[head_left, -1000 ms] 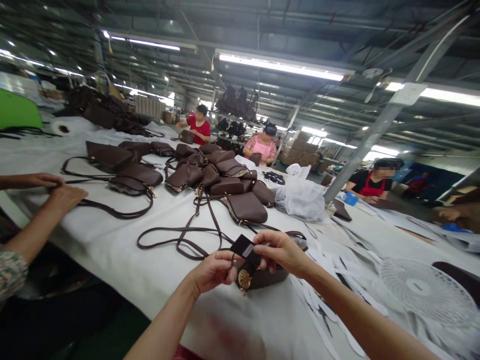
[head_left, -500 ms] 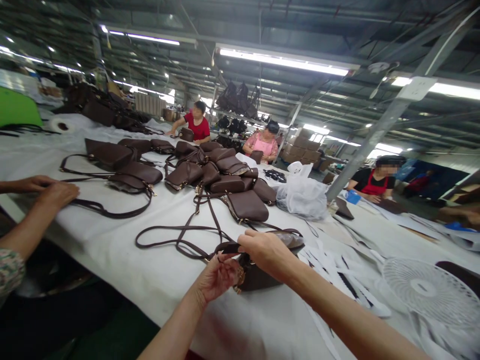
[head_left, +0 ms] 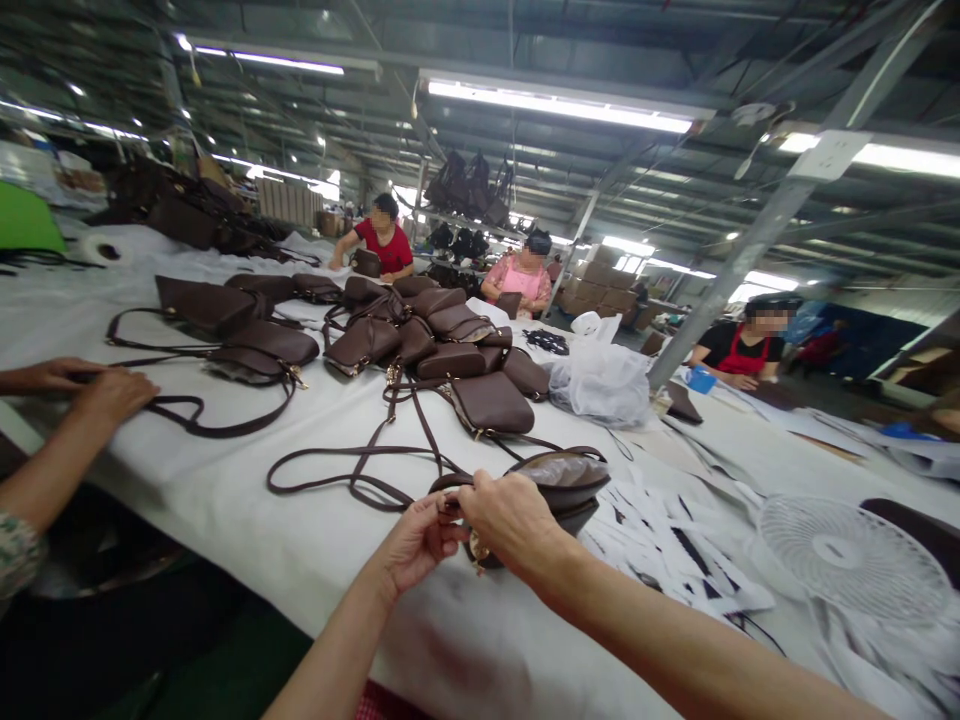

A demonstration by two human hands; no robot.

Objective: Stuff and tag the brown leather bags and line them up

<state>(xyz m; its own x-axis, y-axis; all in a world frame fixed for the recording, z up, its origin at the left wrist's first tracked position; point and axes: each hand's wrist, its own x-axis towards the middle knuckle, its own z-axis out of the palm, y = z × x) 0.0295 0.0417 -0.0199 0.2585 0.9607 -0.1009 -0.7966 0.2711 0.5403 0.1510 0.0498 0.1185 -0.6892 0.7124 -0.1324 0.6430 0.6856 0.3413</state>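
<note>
A dark brown handbag (head_left: 574, 492) lies at the table's front edge, with clear plastic showing in its open top. My right hand (head_left: 514, 515) is closed over the bag's near end, gripping its strap. The fingers of my left hand (head_left: 420, 540) pinch the same strap just to the left; the exact spot is partly hidden by the fingers. Gold-coloured hardware (head_left: 478, 550) hangs below my right hand. A long loop of brown strap (head_left: 330, 455) lies on the white table to the left. Just beyond lies another brown bag (head_left: 491, 403).
Several brown bags (head_left: 367, 343) are heaped at mid-table. A co-worker's hands (head_left: 112, 395) work on a strap at the left. White strips (head_left: 675, 540) and a white fan (head_left: 836, 550) lie to the right. A clear plastic bundle (head_left: 600, 380) sits near the metal post (head_left: 720, 290).
My hands have shifted slightly left along with the strap. The handbag has turned, so more of its open top and plastic shows. The view has moved a little.
</note>
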